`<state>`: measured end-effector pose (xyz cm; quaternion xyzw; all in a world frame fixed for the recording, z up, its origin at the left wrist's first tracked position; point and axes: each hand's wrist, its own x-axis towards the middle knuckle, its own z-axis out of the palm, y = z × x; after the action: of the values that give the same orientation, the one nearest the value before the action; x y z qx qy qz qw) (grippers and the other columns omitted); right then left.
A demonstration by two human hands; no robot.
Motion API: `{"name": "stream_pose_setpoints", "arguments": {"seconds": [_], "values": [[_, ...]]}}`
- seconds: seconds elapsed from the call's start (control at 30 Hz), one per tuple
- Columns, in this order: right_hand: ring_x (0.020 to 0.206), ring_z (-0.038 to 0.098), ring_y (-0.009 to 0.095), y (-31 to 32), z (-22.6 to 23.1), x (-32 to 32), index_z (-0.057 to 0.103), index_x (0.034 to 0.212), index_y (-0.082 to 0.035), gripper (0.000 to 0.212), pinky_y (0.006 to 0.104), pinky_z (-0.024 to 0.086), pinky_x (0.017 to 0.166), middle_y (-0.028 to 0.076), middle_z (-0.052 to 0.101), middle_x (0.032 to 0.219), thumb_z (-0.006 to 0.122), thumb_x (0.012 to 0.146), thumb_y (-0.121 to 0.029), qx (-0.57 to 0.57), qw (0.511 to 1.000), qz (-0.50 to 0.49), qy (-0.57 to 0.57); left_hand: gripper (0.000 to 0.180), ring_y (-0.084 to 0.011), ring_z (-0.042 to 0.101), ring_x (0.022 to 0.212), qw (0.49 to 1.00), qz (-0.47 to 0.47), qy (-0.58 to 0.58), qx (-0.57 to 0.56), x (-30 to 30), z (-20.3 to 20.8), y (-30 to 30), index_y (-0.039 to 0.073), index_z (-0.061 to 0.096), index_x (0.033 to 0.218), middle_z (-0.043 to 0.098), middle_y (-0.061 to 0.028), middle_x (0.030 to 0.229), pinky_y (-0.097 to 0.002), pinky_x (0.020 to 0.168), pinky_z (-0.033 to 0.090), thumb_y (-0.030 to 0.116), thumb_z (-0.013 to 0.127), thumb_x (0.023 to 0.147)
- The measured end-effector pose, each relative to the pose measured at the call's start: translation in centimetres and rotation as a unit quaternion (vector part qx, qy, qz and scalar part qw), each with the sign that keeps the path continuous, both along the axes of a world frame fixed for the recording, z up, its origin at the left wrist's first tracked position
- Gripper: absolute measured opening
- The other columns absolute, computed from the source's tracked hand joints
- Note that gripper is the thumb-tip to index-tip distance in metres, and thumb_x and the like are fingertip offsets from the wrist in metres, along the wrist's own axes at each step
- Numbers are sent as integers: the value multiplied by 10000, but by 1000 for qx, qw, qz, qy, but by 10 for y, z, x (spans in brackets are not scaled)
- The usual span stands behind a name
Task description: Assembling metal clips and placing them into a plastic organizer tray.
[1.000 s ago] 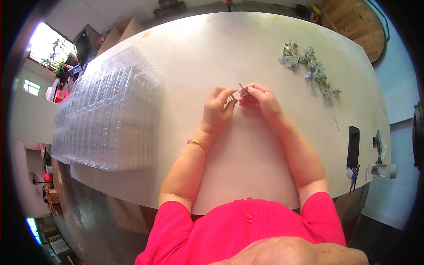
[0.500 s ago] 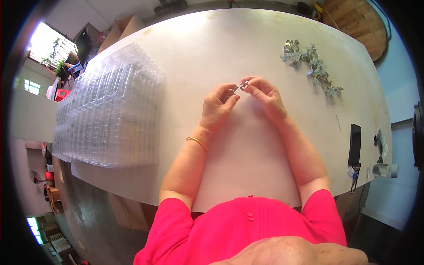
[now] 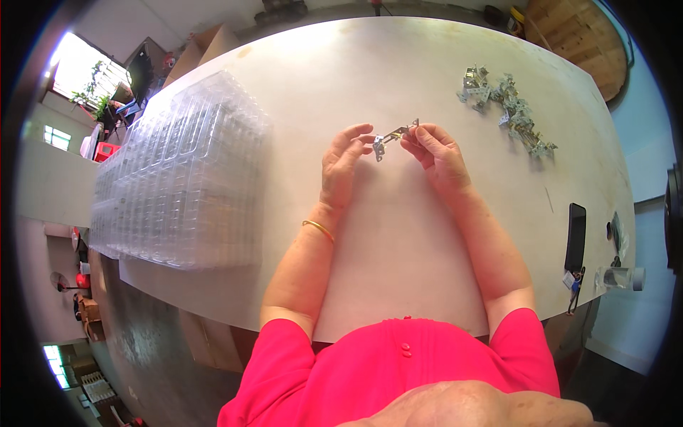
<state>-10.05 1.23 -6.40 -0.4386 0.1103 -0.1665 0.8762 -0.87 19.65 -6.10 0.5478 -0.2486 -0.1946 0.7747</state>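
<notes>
A silvery hinge-like metal fitting [image 3: 395, 134] is held over the table in front of me, pinched at its right end by the thumb and fingers of my right hand [image 3: 441, 153]. Its wider flat plate, with holes in it, points down and left. My left hand [image 3: 341, 160] is at that plate with fingers apart; the fingertips are close to the plate, and I cannot tell if they touch it. A heap of similar metal fittings [image 3: 511, 107] lies on the table at the far right.
Stacked clear plastic trays [image 3: 181, 178] stand on the left of the pale table [image 3: 313, 71]. Along the right lie a thin rod [image 3: 548, 200], a black phone [image 3: 575, 235], a key-like bunch [image 3: 573, 283] and a clear bottle [image 3: 617, 277] at the edge.
The left fingers have opened away from the metal fitting, which now shows at full length. My right hand has shifted slightly right, still holding it.
</notes>
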Motion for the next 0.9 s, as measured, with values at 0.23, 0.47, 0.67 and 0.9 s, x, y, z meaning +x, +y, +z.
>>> {"name": "stream_pose_setpoints", "arguments": {"seconds": [0.23, 0.47, 0.67, 0.9], "values": [[974, 657, 189, 3, -2, 0, 628, 1008, -1, 117, 326, 552, 952, 92, 650, 1025, 569, 994, -101, 86, 995, 44, 24, 358, -170, 562, 1209, 999, -24, -9, 27, -8, -4, -8, 34, 570, 1326, 595, -97, 1329, -311, 1030, 462, 31, 593, 969], [968, 632, 119, 19, -1, 0, 633, 1037, -27, 165, 284, 539, 890, 38, 653, 997, 623, 981, -182, -34, 998, 39, 38, 258, -168, 636, 1056, 1000, 22, 12, 11, -3, -5, -6, 27, 624, 1189, 691, -107, 1120, -304, 901, 516, 208, 562, 1016], [712, 592, 62, 22, 7, -4, 664, 1022, -72, 157, 229, 512, 641, -16, 633, 808, 647, 971, -219, -193, 980, 12, 50, 238, -132, 646, 774, 998, 4, 59, 34, -4, -4, -3, 37, 628, 996, 659, -41, 857, -274, 722, 533, 254, 537, 1030], [631, 514, 34, 32, 15, -9, 678, 996, -78, 137, 206, 441, 562, -44, 584, 721, 656, 966, -210, -248, 967, 19, 58, 232, -71, 535, 619, 994, 19, 18, 106, -7, -2, -5, 49, 642, 954, 624, -8, 785, -214, 561, 459, 249, 549, 1025]]}}
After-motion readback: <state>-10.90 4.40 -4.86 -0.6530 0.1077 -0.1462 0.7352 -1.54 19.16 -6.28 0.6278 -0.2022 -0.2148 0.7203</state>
